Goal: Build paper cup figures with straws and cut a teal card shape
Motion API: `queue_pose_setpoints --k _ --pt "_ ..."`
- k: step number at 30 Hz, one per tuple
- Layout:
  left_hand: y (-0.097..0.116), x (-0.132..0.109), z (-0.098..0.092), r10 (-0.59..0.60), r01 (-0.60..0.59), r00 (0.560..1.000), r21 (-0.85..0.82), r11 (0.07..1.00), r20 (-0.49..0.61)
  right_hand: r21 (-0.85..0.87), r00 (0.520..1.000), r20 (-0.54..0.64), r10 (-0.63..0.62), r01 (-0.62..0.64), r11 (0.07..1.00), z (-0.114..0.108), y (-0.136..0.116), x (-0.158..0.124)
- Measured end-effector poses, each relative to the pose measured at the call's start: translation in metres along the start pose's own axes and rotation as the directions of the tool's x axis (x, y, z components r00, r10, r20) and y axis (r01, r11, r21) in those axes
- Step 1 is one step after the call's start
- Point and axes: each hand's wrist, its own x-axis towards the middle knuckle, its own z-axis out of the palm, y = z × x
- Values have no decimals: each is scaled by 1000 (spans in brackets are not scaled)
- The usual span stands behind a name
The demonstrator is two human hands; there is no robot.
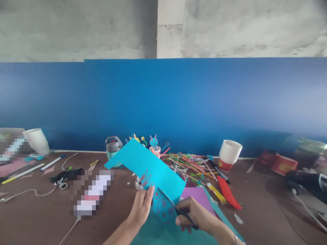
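A bright blue sheet of paper [143, 156] is held up over the table, with a face, pointed ears and circles drawn on it in dark red. My left hand [143, 203] pinches its lower left part, thumb on top beside the ears. In my right hand [192, 212] is a pair of scissors [186, 218] with black handles. Their blades lie at a slit in the paper, right of the drawn face. Beneath, a teal sheet [163, 234] and a purple sheet [198, 199] lie on the table.
Several coloured sticks [189, 163] are heaped behind the sheet. A paper cup [230, 154], a red packet [228, 194] and a yellow tube [216, 193] lie or stand to the right. A lidded flask [113, 146] and a white cup [38, 141] stand on the left; a blue partition [163, 98] runs behind.
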Motion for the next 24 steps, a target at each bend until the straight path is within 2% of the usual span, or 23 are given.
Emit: queue_pose_setpoints --k 4,8,11,14,17,19,21,24 --pt "-6 -1 -1 112 -102 992 159 982 -53 12 998 -24 54 -54 998 3 3 2" --pt "-6 -1 -3 337 -265 930 364 893 -150 19 999 -14 49 -48 999 2 5 2" --pt "-4 -1 -3 388 -287 906 429 857 -170 -50 995 -49 89 -92 995 2 -1 -1" --pt "-6 0 -2 334 -230 922 418 879 -194 -81 983 -93 158 -166 983 2 -7 -3" --pt "-9 0 -1 201 -125 959 334 934 -202 -50 983 -89 160 -165 985 4 -12 -5" --pt "-9 0 -1 107 -68 983 248 966 -148 -15 992 -58 113 -114 993 5 -12 -4" --pt "-5 -1 0 38 -32 998 152 988 -41 21 997 -25 74 -73 997 7 -10 -3" --pt "3 -3 3 -16 14 996 18 1000 86 76 1000 18 7 -8 997 7 -3 0"
